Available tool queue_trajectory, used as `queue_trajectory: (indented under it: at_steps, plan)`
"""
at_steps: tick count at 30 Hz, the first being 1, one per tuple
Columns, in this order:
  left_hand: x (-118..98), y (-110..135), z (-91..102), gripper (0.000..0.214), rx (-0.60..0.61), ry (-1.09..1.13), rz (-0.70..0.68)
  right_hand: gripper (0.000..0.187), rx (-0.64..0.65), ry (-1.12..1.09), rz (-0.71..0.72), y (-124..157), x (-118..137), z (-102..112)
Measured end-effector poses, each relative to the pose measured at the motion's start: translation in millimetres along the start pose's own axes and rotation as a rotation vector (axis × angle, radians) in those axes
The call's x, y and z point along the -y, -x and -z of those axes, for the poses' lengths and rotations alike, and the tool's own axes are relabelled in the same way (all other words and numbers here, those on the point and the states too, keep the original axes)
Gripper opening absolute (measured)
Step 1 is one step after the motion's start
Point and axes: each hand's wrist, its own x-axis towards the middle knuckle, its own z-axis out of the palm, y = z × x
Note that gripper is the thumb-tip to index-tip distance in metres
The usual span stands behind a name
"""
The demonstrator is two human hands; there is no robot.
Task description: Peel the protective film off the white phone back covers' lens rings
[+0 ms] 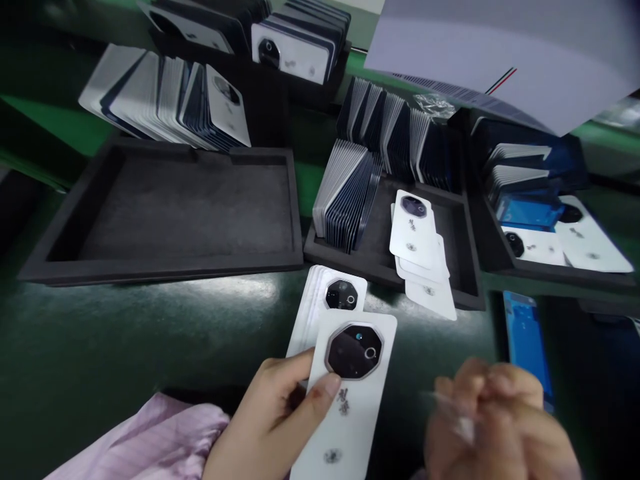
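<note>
My left hand (273, 417) grips a small stack of white phone back covers (350, 393), thumb pressed on the top one just below its dark octagonal camera ring. A second cover (334, 293) of the stack peeks out behind it. My right hand (493, 417) is at the lower right, blurred, fingers curled together around a thin clear sliver, possibly a film, that I cannot make out. A pink sleeve (160, 440) covers my left wrist.
An empty black foam tray (165, 213) lies at left. A middle tray (450, 267) holds upright rows of covers (350, 193) and a few loose ones (417, 233). More trays stand at the right (550, 220) and back. A blue-screened device (525, 333) lies on the green table.
</note>
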Motion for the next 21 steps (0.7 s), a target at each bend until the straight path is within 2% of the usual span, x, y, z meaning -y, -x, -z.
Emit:
queue_trajectory:
  at_steps: [2,4,6,8,11,14,15,18,21]
  plan:
    - [0,1,1.1,0.044,0.000,0.056,0.029,0.013,-0.052,-0.121,-0.203,-14,-8,5]
    - [-1,2,2.4,0.044,0.030,0.163,0.043,0.009,0.015,-0.171,-0.355,-23,-15,9]
    - [-4,2,3.5,0.042,0.082,0.298,0.056,0.011,0.105,-0.167,-0.406,-25,-20,12]
    - [-7,2,4.3,0.038,0.112,0.394,0.082,0.009,0.167,-0.153,-0.399,-23,-22,13]
    - [-9,1,5.1,0.034,0.141,0.468,0.106,0.008,0.170,-0.058,-0.397,-18,-19,11]
    - [-9,1,5.7,0.032,0.162,0.494,0.094,0.032,0.156,0.054,-0.392,-15,-15,6]
    - [-9,1,5.8,0.032,0.163,0.495,0.092,0.034,0.150,0.068,-0.363,-14,-14,4]
    - [-7,0,5.8,0.031,0.178,0.494,0.099,0.015,0.206,0.104,-0.194,-12,-14,2]
    - [-5,0,5.8,0.031,0.175,0.513,0.118,0.012,0.398,0.222,-0.112,-13,-15,3]
